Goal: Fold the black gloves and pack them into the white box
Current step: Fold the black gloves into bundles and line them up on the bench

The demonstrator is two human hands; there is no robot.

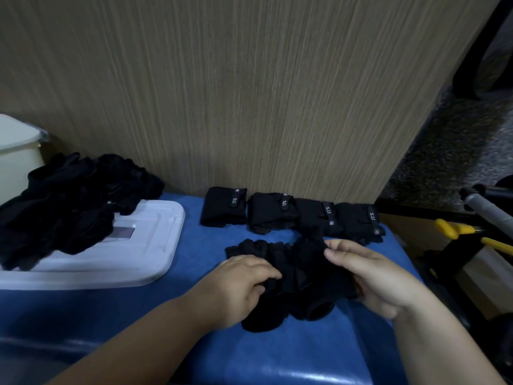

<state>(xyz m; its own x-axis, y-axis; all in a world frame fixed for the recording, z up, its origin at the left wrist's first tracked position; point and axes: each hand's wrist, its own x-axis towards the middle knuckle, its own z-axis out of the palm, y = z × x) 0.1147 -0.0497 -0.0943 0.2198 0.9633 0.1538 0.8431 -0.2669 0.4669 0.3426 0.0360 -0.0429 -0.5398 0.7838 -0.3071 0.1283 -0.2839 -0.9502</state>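
First folded glove (223,207): I read "ITS" in pale letters on its black strap, turned sideways.
Second folded glove (270,212): the same "ITS" on the strap, also sideways.
Third folded glove (315,217): "ITS" again, with a small pale square mark below it that I cannot read.
Fourth folded glove (358,221): "ITS" on the strap, and another small square mark near its end.
Grey sticker (123,233) on the white lid (155,245): too blurred for me to read.
Loose gloves (294,273): I can read no print on them.
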